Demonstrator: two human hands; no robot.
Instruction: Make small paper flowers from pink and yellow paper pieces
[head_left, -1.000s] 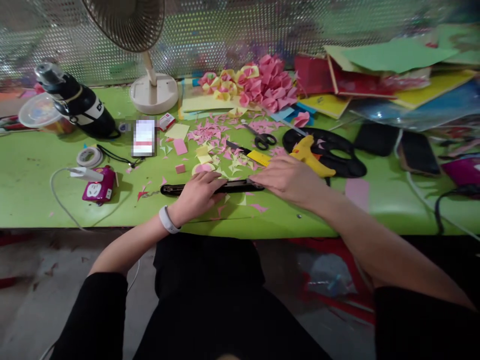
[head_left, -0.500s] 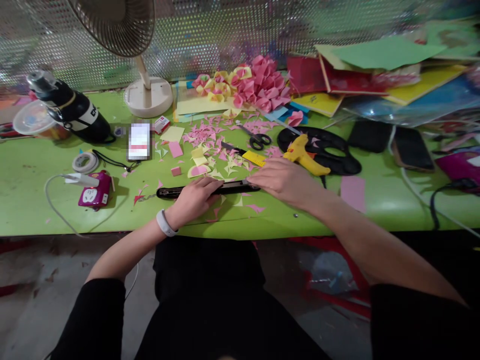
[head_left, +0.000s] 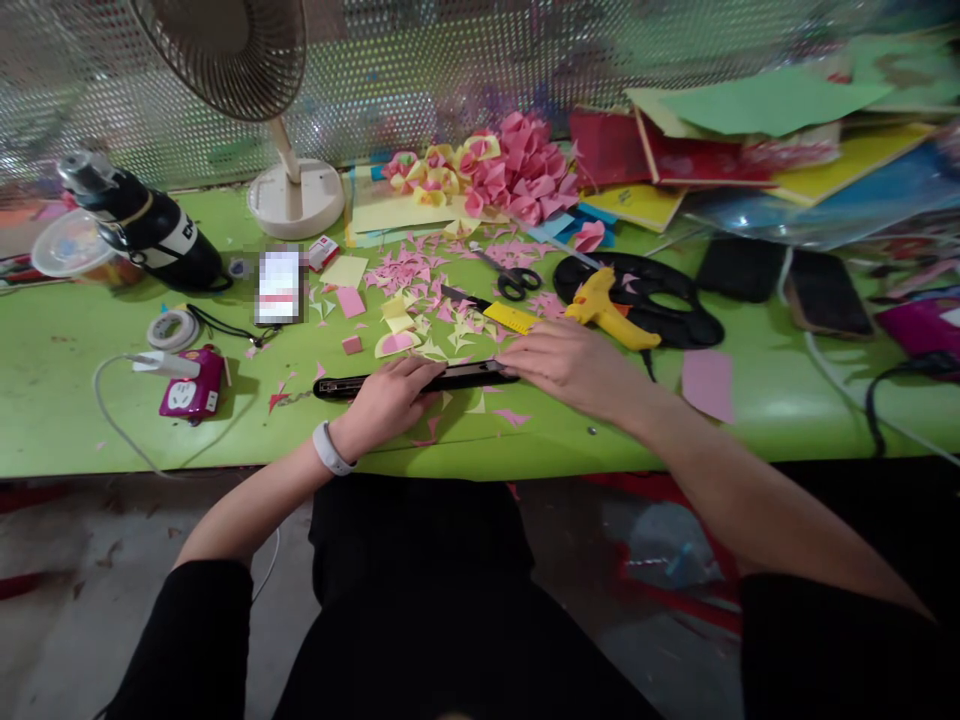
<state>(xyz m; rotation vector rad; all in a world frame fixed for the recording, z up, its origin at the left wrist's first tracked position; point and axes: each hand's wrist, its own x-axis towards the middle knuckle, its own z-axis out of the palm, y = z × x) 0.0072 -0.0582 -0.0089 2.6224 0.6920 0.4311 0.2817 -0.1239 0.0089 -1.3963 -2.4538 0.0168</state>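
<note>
little has moved: left hand [head_left: 388,400] clamps a long black tool [head_left: 472,376]; right hand [head_left: 566,364] touches its end, grip unclear.

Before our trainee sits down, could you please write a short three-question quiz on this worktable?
1. True or false: the left hand is holding the scissors.
2. Which of these is nearest the right hand? A: the fan. B: the yellow glue gun. C: the roll of white tape.
3. Which wrist wears the pale band?

Key: 1. False; it is on the long black tool. 2. B. 3. The left.
</note>
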